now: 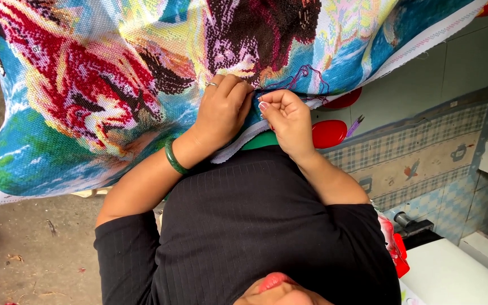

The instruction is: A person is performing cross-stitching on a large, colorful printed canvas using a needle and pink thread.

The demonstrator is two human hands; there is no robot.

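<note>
A large cross-stitch cloth (86,85), worked in red, blue, yellow and dark brown, is spread in front of me and fills the upper view. My left hand (221,110), with a ring and a green bangle (174,158) at the wrist, grips a fold of the cloth near its white lower edge. Right beside it, my right hand (289,118) pinches its fingertips together at the cloth, where loose purple thread (312,76) loops over the stitching. Any needle is too small to make out. My black top fills the lower middle.
Two red plastic objects (329,133) and small purple-handled snips (356,125) lie under the cloth edge to the right. A checked mat (419,158) lies on pale tiles beyond them. A white surface (453,277) is at the lower right and bare concrete floor (29,237) at the left.
</note>
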